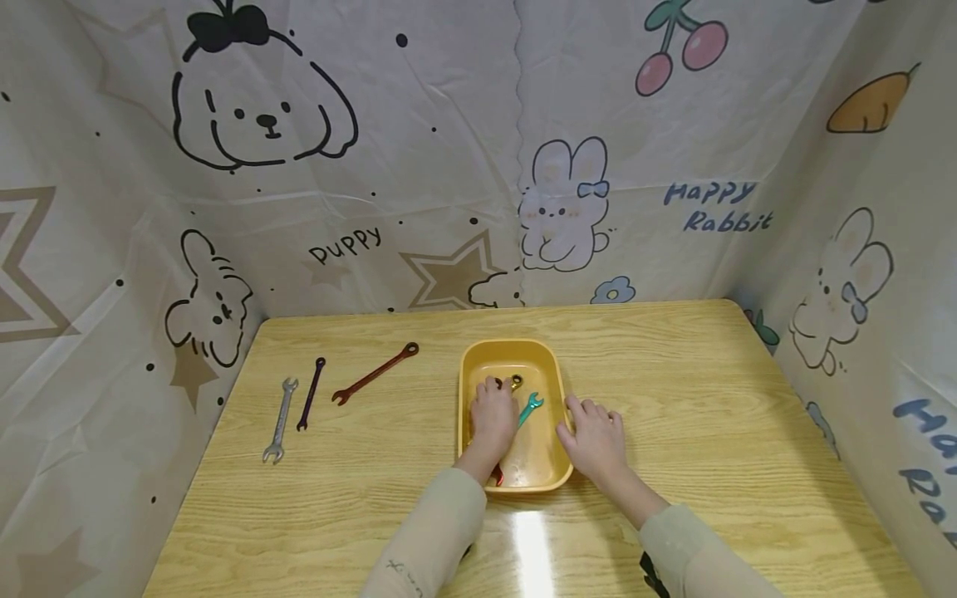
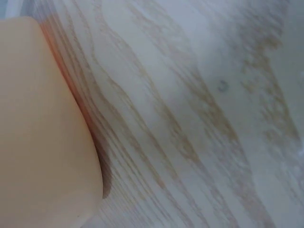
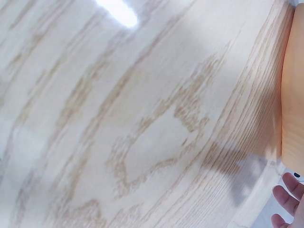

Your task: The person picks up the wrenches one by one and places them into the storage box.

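In the head view a yellow plastic tray (image 1: 549, 465) stands on the table with several wrenches inside. My left hand (image 1: 493, 415) reaches down into its left half, over the wrenches; its fingertips are hidden, so a grip cannot be made out. Beside that hand a gold wrench's ring end (image 1: 517, 381) and a teal wrench (image 1: 531, 404) show. A red wrench end (image 1: 498, 476) peeks out below the left wrist. At the tray's right rim, my right hand (image 1: 598, 438) rests with loosely bent fingers, thumb near the edge. The right wrist view catches a few fingertips (image 3: 286, 199) beside the tray.
Left of the tray, three wrenches lie apart on the wooden table (image 1: 673, 365): a silver one (image 1: 281, 421), a dark purple one (image 1: 311, 394) and a reddish-brown one (image 1: 375, 374). Printed cloth (image 1: 449, 166) hangs around the table's back and sides.
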Tool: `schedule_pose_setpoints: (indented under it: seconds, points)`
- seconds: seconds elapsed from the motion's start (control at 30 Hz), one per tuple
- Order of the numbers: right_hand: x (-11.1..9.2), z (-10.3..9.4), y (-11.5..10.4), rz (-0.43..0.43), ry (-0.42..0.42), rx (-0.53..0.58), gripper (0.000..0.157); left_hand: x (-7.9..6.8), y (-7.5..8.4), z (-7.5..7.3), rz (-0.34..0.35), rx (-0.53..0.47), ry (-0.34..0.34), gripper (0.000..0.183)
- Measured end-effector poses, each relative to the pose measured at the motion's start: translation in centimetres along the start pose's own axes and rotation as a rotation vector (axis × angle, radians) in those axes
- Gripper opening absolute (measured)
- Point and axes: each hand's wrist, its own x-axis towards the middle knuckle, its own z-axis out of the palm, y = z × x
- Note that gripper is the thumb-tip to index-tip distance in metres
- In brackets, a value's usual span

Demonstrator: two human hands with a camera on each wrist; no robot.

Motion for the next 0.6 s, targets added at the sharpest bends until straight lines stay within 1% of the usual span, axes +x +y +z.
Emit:
schedule_pose_setpoints:
  seconds: [0.13,0.3,0.4,0.6]
  points:
    - [0.0,-0.1,0.0,-0.003,0.001,0.003,0.033,0.1,-0.1,-0.5,0.021,0.013,0.003,0.033]
    - [0.0,-0.1,-0.1,0.000,-0.008,0.007,0.035,0.0,-0.2,-1.3,0.053,0.044,-0.032,0.035]
    - [0.0,-0.1,-0.1,0.002,-0.013,0.007,0.035,0.0,-0.4,-1.5,0.089,0.049,-0.040,0.036]
    - [0.0,-0.2,-0.1,0.002,-0.009,0.009,0.035,0.1,-1.0,-1.8,0.178,0.047,-0.014,0.038]
